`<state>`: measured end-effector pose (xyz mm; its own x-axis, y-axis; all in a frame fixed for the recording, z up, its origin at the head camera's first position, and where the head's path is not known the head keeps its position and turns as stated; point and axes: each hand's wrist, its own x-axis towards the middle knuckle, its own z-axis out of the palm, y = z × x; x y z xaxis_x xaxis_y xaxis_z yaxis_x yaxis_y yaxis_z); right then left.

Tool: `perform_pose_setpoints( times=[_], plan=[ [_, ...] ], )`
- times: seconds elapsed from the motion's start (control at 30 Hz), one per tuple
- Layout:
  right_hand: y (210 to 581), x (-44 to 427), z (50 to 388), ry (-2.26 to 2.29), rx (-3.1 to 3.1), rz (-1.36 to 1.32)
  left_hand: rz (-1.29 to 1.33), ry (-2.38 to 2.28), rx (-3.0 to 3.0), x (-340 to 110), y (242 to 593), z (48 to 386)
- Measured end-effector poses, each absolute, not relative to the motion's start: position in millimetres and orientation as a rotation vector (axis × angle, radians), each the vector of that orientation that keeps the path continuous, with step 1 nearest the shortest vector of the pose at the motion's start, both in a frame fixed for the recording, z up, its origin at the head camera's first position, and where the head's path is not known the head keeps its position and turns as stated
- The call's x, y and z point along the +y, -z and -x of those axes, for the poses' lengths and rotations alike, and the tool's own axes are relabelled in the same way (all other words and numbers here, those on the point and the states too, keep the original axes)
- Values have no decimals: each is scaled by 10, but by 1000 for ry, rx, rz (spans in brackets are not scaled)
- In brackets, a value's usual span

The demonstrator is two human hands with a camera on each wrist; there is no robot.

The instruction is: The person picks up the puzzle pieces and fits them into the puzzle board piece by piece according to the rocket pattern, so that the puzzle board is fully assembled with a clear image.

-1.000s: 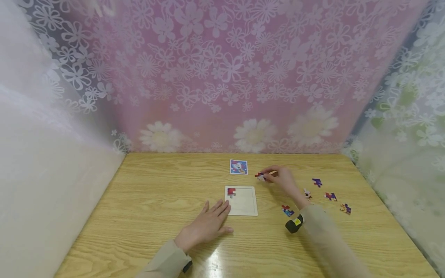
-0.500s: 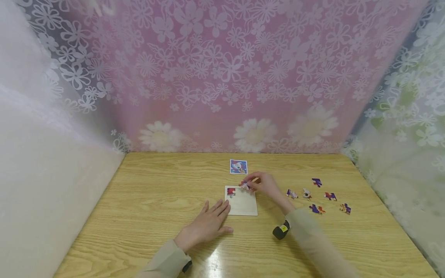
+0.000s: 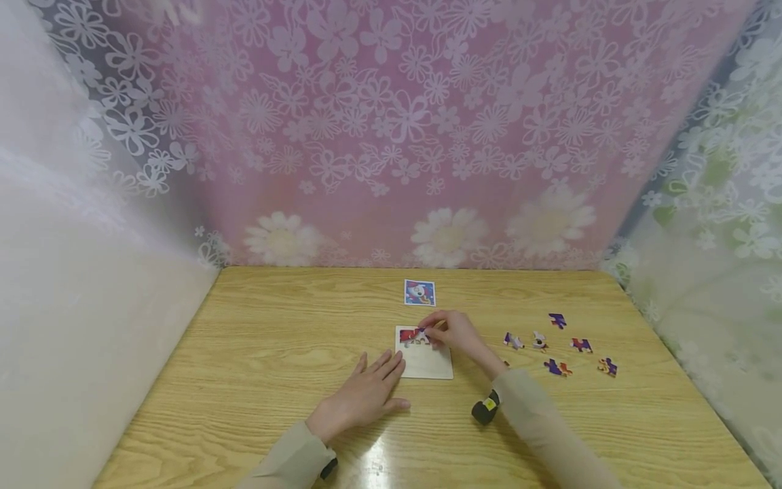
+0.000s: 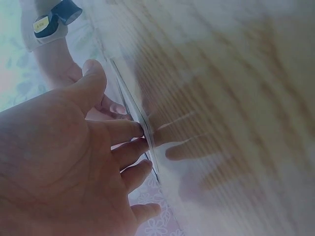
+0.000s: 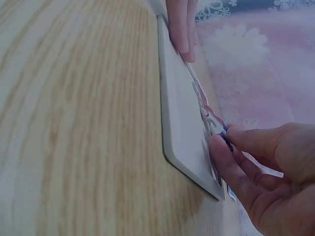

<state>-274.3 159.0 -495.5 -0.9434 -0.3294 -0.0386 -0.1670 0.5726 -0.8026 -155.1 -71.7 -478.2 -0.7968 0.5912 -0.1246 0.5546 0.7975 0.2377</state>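
Note:
A white square puzzle tray lies on the wooden table with a red corner piece set in its far left corner. My right hand pinches a puzzle piece between thumb and fingers, just right of the red one; in the right wrist view this piece shows white, red and purple at the tray's far side. Whether it lies flat in the tray I cannot tell. My left hand lies with straight fingers, their tips touching the tray's left edge. In the left wrist view the left hand shows its fingers against that edge.
Behind the tray lies a small picture card. Several loose puzzle pieces are scattered to the right, among them a purple one, a purple-orange one and a white one. A floral curtain hangs behind the table.
My right hand has carried the puzzle piece left and toward me, from the table beside the card to the tray, up against the red piece. My left hand has stayed in place.

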Motion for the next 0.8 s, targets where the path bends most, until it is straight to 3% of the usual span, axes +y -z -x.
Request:
perform_pose_setpoints(
  times=[0.8],
  plan=[
    [4937,1500,2737,944,2866,492,-893,-281,2798,-711,4778,1541]
  ],
)
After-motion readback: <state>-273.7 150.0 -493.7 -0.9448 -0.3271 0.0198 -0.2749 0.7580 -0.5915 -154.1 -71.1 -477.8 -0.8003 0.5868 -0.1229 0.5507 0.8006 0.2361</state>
